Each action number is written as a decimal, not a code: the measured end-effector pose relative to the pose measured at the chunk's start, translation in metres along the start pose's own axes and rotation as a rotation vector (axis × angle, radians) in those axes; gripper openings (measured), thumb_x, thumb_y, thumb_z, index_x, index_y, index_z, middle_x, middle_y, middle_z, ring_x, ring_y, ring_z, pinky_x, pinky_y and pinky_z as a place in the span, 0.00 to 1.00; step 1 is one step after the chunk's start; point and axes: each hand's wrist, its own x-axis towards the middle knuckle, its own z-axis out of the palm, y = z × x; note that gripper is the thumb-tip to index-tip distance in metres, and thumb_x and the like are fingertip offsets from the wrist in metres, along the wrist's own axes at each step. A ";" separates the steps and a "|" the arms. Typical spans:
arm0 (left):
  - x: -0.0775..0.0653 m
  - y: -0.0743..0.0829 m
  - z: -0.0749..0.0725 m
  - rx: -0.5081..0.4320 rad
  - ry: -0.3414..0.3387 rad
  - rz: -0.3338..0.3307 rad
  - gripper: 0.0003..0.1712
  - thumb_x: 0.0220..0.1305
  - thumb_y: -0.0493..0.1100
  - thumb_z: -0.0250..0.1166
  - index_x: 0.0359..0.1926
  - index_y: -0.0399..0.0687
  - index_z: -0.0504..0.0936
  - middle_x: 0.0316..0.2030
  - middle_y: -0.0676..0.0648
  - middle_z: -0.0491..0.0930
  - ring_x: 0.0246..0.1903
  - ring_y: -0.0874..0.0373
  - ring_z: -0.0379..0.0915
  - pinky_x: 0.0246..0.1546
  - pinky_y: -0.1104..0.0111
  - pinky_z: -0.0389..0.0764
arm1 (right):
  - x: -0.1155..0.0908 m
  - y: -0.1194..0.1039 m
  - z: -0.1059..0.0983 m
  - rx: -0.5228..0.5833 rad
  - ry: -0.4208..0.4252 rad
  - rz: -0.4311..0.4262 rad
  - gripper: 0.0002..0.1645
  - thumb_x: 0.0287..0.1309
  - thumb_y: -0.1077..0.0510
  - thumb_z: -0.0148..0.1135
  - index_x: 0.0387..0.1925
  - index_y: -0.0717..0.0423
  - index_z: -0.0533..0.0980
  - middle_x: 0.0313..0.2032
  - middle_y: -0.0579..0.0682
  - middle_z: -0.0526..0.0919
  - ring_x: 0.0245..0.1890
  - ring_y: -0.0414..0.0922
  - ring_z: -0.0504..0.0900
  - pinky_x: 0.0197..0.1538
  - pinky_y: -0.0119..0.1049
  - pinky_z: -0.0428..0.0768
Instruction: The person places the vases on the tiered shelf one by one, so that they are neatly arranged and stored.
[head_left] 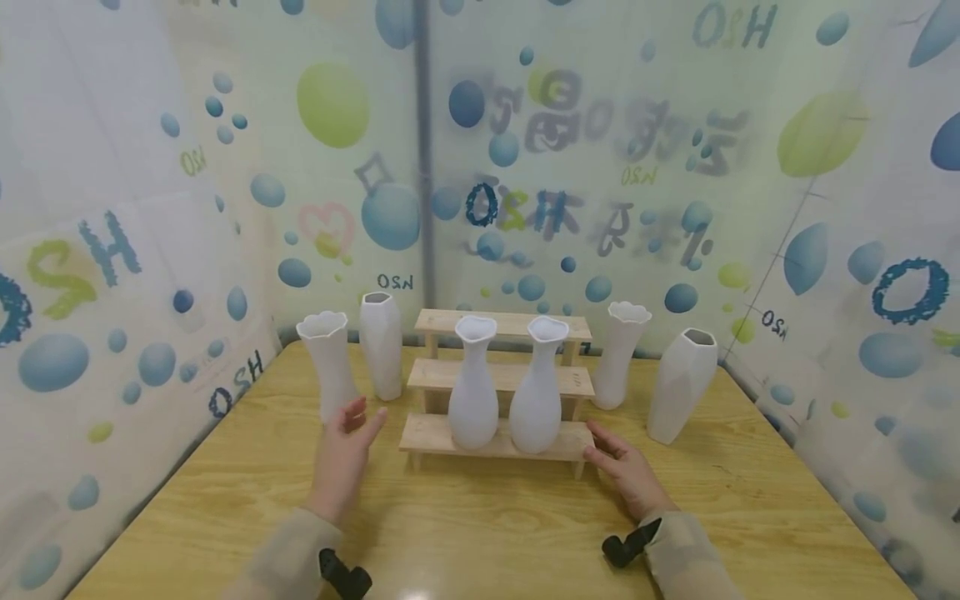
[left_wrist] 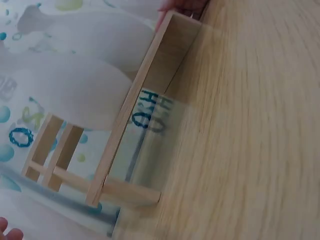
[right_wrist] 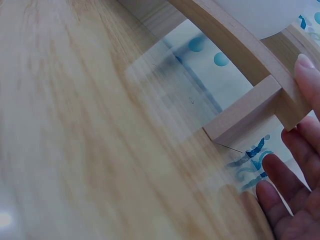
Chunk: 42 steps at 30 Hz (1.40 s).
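A three-step wooden display stand (head_left: 498, 375) rests on the table. Two white long-necked vases (head_left: 474, 412) stand side by side on its lowest step. My right hand (head_left: 632, 477) is at the right end of that step; up close in the right wrist view, the thumb (right_wrist: 309, 82) lies on the board's top edge and the index finger meets its underside at the corner, pinching it. To the left of the stand my left hand (head_left: 345, 467) hovers, fingers relaxed and holding nothing, in front of a white fluted vase (head_left: 330, 358). Its fingertips (left_wrist: 11, 233) barely show in the left wrist view.
A white faceted vase (head_left: 382, 350) stands behind left of the stand. On the right are another fluted vase (head_left: 618, 358) and another faceted vase (head_left: 681, 387). Printed curtains (head_left: 225, 192) border the wooden table (head_left: 480, 533) at back and sides.
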 end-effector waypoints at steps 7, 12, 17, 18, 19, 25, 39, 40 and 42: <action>0.023 -0.010 -0.028 -0.049 0.248 0.001 0.41 0.64 0.59 0.62 0.68 0.40 0.62 0.65 0.42 0.62 0.60 0.47 0.57 0.54 0.60 0.65 | -0.001 0.000 0.001 -0.003 0.006 -0.003 0.37 0.65 0.55 0.60 0.71 0.59 0.59 0.71 0.58 0.58 0.70 0.55 0.55 0.69 0.54 0.53; 0.038 -0.017 -0.040 -0.003 0.279 0.008 0.45 0.63 0.59 0.63 0.70 0.37 0.58 0.67 0.39 0.59 0.61 0.44 0.54 0.55 0.57 0.64 | -0.001 -0.001 0.001 -0.001 0.012 0.002 0.37 0.64 0.54 0.61 0.71 0.58 0.60 0.71 0.59 0.58 0.70 0.56 0.56 0.69 0.55 0.53; 0.051 -0.021 -0.045 0.011 0.260 -0.018 0.50 0.61 0.60 0.64 0.72 0.37 0.53 0.70 0.38 0.54 0.64 0.42 0.51 0.62 0.53 0.62 | -0.001 0.000 0.001 0.000 0.010 0.000 0.37 0.64 0.54 0.61 0.71 0.59 0.60 0.71 0.59 0.58 0.70 0.56 0.55 0.69 0.55 0.53; 0.053 -0.022 -0.046 0.005 0.254 -0.027 0.51 0.61 0.60 0.65 0.73 0.38 0.52 0.70 0.38 0.53 0.65 0.42 0.50 0.63 0.52 0.61 | -0.001 0.000 0.001 0.002 0.010 0.001 0.37 0.64 0.54 0.61 0.71 0.58 0.60 0.71 0.58 0.58 0.70 0.56 0.55 0.69 0.55 0.53; 0.056 -0.023 -0.047 -0.003 0.248 -0.036 0.52 0.60 0.60 0.65 0.73 0.39 0.51 0.71 0.39 0.52 0.66 0.42 0.49 0.64 0.52 0.60 | -0.001 0.000 0.001 0.001 0.008 0.000 0.37 0.65 0.54 0.60 0.71 0.58 0.60 0.71 0.58 0.58 0.70 0.56 0.55 0.69 0.55 0.53; 0.067 -0.027 -0.048 0.008 0.188 -0.086 0.57 0.58 0.62 0.66 0.75 0.43 0.44 0.74 0.40 0.45 0.70 0.42 0.42 0.68 0.49 0.54 | 0.000 0.002 0.000 -0.005 0.007 -0.006 0.37 0.65 0.54 0.60 0.71 0.59 0.59 0.71 0.58 0.58 0.70 0.56 0.55 0.69 0.54 0.53; 0.088 -0.034 -0.049 0.002 0.129 -0.144 0.59 0.55 0.62 0.69 0.75 0.46 0.44 0.74 0.40 0.41 0.72 0.43 0.40 0.68 0.48 0.51 | 0.000 0.001 0.001 -0.013 0.019 -0.007 0.37 0.64 0.54 0.61 0.70 0.59 0.60 0.70 0.58 0.59 0.70 0.56 0.57 0.69 0.54 0.54; 0.090 -0.034 -0.048 -0.001 0.124 -0.140 0.59 0.56 0.61 0.69 0.75 0.45 0.44 0.74 0.39 0.41 0.72 0.43 0.40 0.68 0.48 0.50 | 0.000 0.001 0.001 -0.014 0.019 -0.007 0.37 0.65 0.54 0.60 0.70 0.59 0.60 0.70 0.58 0.59 0.70 0.56 0.57 0.69 0.54 0.54; 0.093 -0.034 -0.048 -0.007 0.120 -0.132 0.57 0.57 0.59 0.69 0.75 0.45 0.46 0.74 0.40 0.44 0.72 0.44 0.41 0.69 0.49 0.50 | 0.000 0.001 0.001 -0.015 0.017 -0.004 0.37 0.65 0.54 0.60 0.71 0.58 0.60 0.70 0.58 0.59 0.70 0.56 0.56 0.69 0.54 0.54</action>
